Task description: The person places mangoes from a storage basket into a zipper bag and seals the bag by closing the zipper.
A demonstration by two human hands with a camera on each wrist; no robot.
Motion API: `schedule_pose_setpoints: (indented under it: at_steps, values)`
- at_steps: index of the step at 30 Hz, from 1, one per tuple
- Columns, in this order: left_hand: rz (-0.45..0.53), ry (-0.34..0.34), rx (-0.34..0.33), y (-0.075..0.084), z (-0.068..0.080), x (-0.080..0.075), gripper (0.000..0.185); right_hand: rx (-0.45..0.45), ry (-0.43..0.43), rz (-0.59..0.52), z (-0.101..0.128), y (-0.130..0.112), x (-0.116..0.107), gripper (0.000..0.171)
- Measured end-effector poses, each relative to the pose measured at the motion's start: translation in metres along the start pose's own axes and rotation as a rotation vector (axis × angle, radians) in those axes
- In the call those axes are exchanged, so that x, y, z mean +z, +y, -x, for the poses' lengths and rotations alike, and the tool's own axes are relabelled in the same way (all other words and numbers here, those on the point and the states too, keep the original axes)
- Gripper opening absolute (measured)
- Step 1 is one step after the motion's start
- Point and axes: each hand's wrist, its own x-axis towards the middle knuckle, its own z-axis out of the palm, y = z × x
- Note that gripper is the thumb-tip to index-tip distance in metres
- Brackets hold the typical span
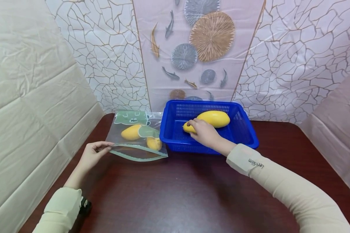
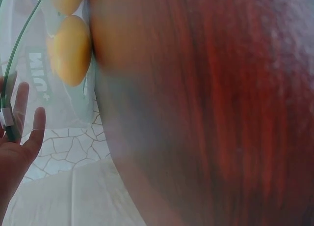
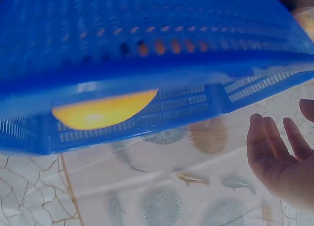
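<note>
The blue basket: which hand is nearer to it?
Right. The right hand is inside the basket, resting on a mango. The left hand is off to the basket's left, pinching the bag edge.

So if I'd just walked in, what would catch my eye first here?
Probably the bright blue perforated plastic basket at the back of the dark red-brown wooden table, where the right hand reaches a yellow mango. Left of it lies a clear zip-top plastic bag with two more yellow mangoes inside, its opening pinched by the left hand.
</note>
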Motion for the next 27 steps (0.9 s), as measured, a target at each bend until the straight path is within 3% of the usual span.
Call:
schedule_pose_setpoints:
  at_steps: [15,27]
  values:
    - [0.018,-0.002,0.014,-0.004,0.006,0.002,0.016,0.022,-0.196,0.1,-0.012,0.031,-0.003,0.036]
    - [0.02,0.007,0.024,-0.001,0.001,0.002,0.015,0.035,-0.318,0.15,-0.029,0.042,0.002,0.043]
